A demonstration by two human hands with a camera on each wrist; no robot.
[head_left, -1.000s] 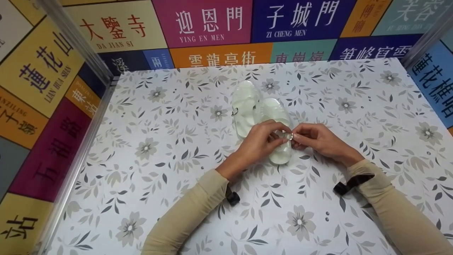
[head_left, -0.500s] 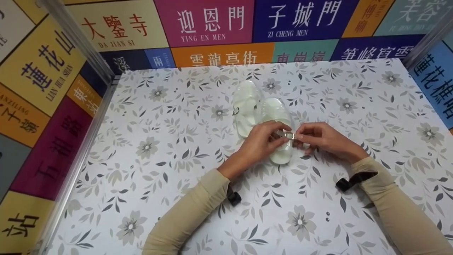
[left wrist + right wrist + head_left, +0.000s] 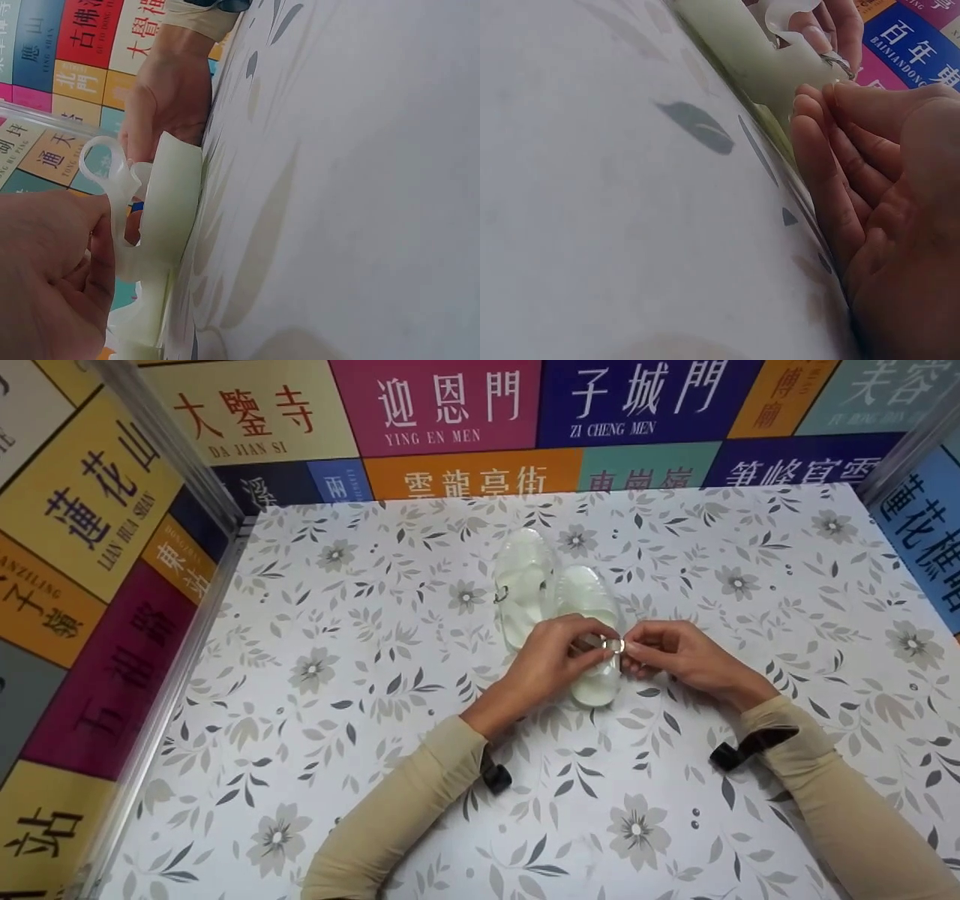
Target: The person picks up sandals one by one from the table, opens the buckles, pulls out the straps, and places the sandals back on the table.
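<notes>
Along the left, a wall (image 3: 45, 570) of coloured panels lettered in Chinese characters is shown, yellow, orange and magenta among them; at its far end a clear corner post (image 3: 161, 442) is set. Next, a left sleeve (image 3: 405, 802), beige, by whose cuff a black device (image 3: 496, 778) is worn. Left sandal (image 3: 525, 559), pale greenish white, laid on the table (image 3: 420, 675) beyond the hands; a small metal buckle is borne on its left side, and its near end is partly covered from view by the left hand (image 3: 551, 656). By that hand, bent at the fingers, the strap (image 3: 118, 191) of the right sandal is pinched between thumb and fingers. Right sandal (image 3: 591, 592), of the same colour, set close beside the other and nearer the person, under the left hand's fingers. Buckle (image 3: 614, 646), metal, held between the two hands above that sandal. Right hand (image 3: 679, 656): thumb and forefinger brought together, the buckle's right edge pinched at their tips. Right sleeve (image 3: 832, 795), beige, with a black device (image 3: 750, 746) strapped at the cuff. At far right, a blue panel (image 3: 919, 540) is seen. The table is covered throughout in white, printed with grey flowers and leaves.
</notes>
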